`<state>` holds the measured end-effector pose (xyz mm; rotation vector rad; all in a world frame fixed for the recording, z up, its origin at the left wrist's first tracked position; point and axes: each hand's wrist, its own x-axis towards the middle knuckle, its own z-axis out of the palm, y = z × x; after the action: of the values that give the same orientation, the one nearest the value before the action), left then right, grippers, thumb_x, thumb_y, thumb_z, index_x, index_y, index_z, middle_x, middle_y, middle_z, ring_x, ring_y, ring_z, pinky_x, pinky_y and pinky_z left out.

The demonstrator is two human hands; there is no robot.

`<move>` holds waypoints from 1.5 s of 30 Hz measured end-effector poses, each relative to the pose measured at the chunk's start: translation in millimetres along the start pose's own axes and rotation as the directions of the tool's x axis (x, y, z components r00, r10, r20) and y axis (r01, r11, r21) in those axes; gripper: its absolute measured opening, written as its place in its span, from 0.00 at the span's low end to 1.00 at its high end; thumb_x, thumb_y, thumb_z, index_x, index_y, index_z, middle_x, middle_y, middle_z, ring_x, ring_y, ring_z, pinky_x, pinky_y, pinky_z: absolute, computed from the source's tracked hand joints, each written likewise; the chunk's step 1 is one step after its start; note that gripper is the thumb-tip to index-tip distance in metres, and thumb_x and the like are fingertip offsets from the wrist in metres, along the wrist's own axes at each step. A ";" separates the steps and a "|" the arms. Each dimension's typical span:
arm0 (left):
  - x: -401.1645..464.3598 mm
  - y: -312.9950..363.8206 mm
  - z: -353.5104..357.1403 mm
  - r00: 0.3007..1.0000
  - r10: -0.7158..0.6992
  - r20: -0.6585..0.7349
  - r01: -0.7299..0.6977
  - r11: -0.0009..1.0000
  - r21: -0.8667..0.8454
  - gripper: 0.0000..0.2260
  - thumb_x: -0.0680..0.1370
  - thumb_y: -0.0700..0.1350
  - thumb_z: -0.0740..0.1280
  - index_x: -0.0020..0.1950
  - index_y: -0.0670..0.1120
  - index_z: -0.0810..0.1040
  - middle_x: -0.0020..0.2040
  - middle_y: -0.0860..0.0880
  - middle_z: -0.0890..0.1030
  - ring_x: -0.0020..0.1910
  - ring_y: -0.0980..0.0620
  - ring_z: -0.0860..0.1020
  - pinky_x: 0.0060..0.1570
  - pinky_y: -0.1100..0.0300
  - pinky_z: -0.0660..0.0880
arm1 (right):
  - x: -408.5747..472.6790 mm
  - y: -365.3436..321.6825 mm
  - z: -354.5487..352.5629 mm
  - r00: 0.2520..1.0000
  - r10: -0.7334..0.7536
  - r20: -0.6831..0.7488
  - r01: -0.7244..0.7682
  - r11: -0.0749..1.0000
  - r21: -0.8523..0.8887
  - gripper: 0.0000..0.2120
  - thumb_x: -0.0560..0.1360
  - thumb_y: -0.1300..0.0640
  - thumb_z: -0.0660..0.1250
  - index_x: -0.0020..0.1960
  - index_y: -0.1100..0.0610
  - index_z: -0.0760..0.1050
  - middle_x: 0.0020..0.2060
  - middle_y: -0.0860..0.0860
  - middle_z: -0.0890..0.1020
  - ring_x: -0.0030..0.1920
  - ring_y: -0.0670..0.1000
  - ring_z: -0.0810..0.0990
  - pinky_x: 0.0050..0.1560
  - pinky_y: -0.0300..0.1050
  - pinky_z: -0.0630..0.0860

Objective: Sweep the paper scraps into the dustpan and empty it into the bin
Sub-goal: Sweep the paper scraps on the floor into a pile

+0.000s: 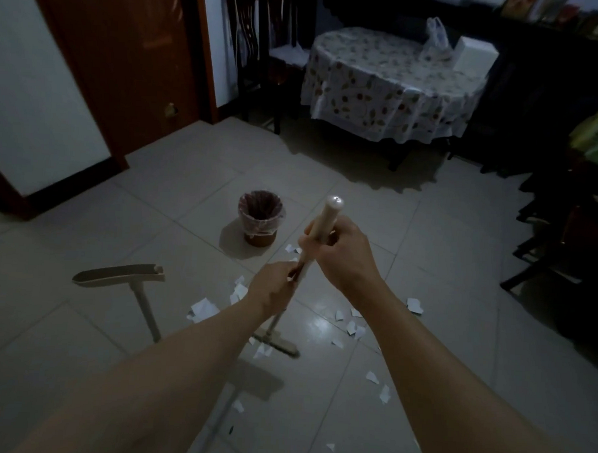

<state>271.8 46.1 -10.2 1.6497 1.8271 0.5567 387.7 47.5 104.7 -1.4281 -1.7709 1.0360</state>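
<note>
White paper scraps (203,309) on pale grey floor tiles (438,386), beige broom (320,227) and dustpan (117,275), brown bin (260,239) with translucent pinkish liner, white tablecloth (386,89) with orange-brown leaf print, reddish-brown door (126,58).

One head-worn wide-angle view, forward and steeply down, close over the floor (457,336) and forearms.
</note>
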 end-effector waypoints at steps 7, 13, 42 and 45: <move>29.1 -6.6 20.6 0.991 -0.131 -0.022 0.127 0.983 -0.132 0.03 0.76 0.38 0.60 0.45 0.44 0.72 0.45 0.43 0.80 0.44 0.44 0.78 0.46 0.50 0.77 | 27.6 15.5 -11.5 1.000 -0.020 -0.001 0.019 0.988 -0.152 0.03 0.72 0.59 0.68 0.45 0.54 0.79 0.41 0.50 0.82 0.41 0.50 0.81 0.46 0.53 0.82; 55.8 -6.3 37.1 0.949 -0.312 -0.048 0.277 0.896 -0.348 0.08 0.75 0.32 0.65 0.44 0.45 0.73 0.45 0.48 0.77 0.42 0.50 0.73 0.29 0.71 0.68 | 55.0 46.9 -26.7 0.994 0.008 0.107 0.000 0.997 -0.079 0.05 0.74 0.57 0.67 0.39 0.55 0.78 0.31 0.47 0.79 0.33 0.47 0.77 0.36 0.42 0.74; 186.6 -137.6 98.4 0.462 -0.858 0.224 0.287 -0.095 -0.953 0.17 0.79 0.30 0.60 0.69 0.30 0.68 0.49 0.37 0.77 0.38 0.50 0.74 0.40 0.60 0.76 | 162.3 171.1 43.2 0.866 0.050 0.498 0.176 0.901 -0.396 0.08 0.74 0.60 0.67 0.52 0.56 0.78 0.40 0.49 0.78 0.35 0.47 0.78 0.39 0.41 0.80; 191.8 -163.9 98.1 0.464 -0.863 0.200 0.264 -0.080 -0.961 0.17 0.79 0.29 0.59 0.69 0.31 0.69 0.65 0.33 0.73 0.52 0.44 0.74 0.50 0.54 0.76 | 173.6 176.8 71.9 0.837 0.074 0.542 0.238 0.842 -0.483 0.08 0.74 0.60 0.65 0.53 0.57 0.72 0.42 0.51 0.75 0.43 0.53 0.79 0.47 0.48 0.80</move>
<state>211.2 204.4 -221.3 -0.3675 1.6377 1.3644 374.5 221.8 -84.9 -1.4246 -2.6918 1.0047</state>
